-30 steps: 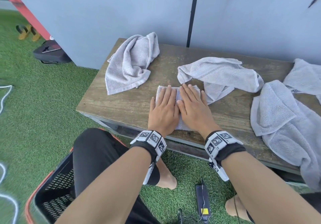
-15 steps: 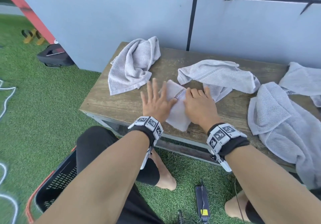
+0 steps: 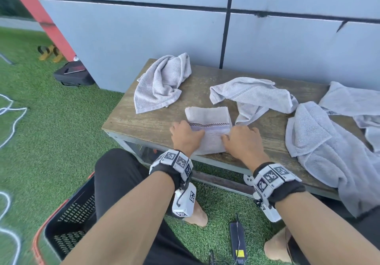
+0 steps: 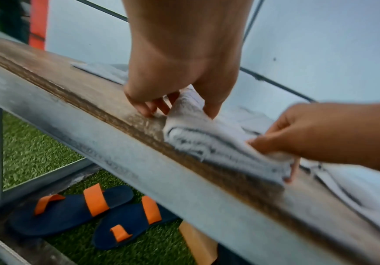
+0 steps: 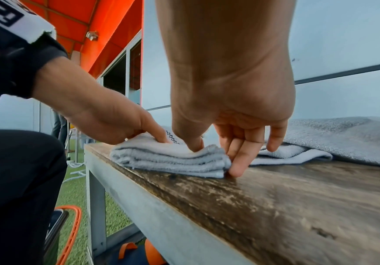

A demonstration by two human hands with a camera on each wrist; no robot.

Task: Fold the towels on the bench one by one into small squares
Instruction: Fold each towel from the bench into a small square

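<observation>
Now the left hand (image 3: 186, 138) and right hand (image 3: 243, 141) each pinch a side edge of the folded pale grey terry towel (image 3: 207, 118), thumbs on top, fingers curled beneath; between both grips it lies at the weathered wooden bench (image 3: 148, 125) front edge.

No readable words, brand names or numbers anywhere.

Wristbands (image 3: 273, 177), lower centre and lower right of the head view: black-and-white square code markers, patterns only, no letters.

Same kind of marker on the small white box (image 3: 185, 203) hanging under the left wrist; also a partial one at the upper left corner of the right wrist view.

Black adapter (image 3: 238, 242) on the grass, bottom centre: yellow sticker, print too small to read.

Folded towel (image 3: 207, 118), mid-frame: woven dark checker stripe, decorative, not lettering.
</observation>
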